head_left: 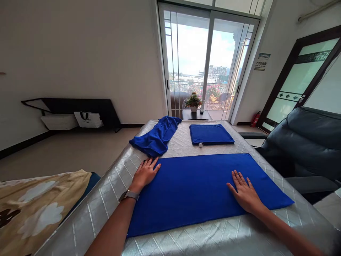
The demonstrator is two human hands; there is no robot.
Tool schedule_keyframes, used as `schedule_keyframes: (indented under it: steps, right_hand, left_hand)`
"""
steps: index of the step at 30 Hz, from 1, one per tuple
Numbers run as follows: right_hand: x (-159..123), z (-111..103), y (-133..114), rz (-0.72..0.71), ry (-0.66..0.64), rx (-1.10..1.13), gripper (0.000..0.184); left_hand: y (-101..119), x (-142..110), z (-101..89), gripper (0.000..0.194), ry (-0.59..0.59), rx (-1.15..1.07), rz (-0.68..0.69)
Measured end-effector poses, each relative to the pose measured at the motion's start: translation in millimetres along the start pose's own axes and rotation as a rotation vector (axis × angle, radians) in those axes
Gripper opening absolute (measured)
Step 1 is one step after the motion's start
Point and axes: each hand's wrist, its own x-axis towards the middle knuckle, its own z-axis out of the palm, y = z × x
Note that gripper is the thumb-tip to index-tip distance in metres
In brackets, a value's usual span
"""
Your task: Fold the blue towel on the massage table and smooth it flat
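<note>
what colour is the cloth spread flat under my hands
Deep blue, no pattern; the flat cloth shows in the head view.

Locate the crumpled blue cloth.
In the head view, the crumpled blue cloth lies at the far left of the quilted surface, just beyond the left hand and left of the folded cloth.

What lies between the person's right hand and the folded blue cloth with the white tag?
In the head view, from the right hand toward the folded blue cloth: first part of the spread blue cloth, then a narrow strip of quilted surface.
</note>
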Motion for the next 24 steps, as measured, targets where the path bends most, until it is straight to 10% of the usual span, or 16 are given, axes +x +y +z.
schedule_keyframes:
  steps: [8,16,20,24]
  right_hand:
    - [20,10,115,0.205,0.055,-0.05,0.095]
    - [24,7,174,0.233,0.096,-0.048,0.096]
    - [26,-15,149,0.198,0.092,-0.088,0.098]
    - [22,-41,49,-0.087,0.056,0.026,0.091]
  left_hand:
    - [-3,2,2.5,0.066,-0.024,0.039,-0.009]
    - [-5,4,5.6,0.064,-0.002,0.045,-0.004]
    - [-4,4,4.7,0.064,-0.008,0.035,-0.001]
    - [-4,3,3.9,0.064,-0.004,0.028,0.0]
